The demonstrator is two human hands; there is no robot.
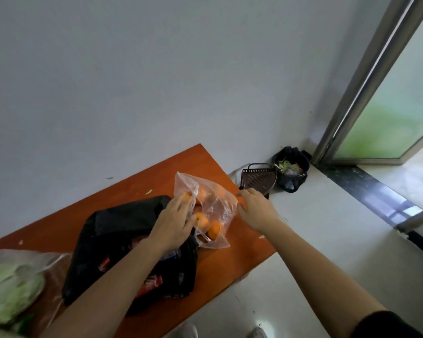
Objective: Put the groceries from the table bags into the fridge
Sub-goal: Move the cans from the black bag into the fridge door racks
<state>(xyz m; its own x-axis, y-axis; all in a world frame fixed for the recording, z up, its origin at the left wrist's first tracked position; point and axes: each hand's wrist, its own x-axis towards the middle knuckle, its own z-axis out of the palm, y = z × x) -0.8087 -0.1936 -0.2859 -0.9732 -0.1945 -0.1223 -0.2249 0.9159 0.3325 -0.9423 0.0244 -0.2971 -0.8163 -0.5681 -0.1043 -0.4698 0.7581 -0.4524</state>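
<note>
Opening the clear bag of oranges at frame centre.

On the surface (239, 242), the left hand (175, 222) is gripping an orange (186, 197) through the clear bag (209, 208); the right hand (255, 208) is pinching its edge. Next, probably: lifting it toward the unseen fridge.

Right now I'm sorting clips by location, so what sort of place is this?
Probably a home kitchen corner: grocery bags on an orange table, a lined bin holding food scraps, a sliding glass door.
</note>
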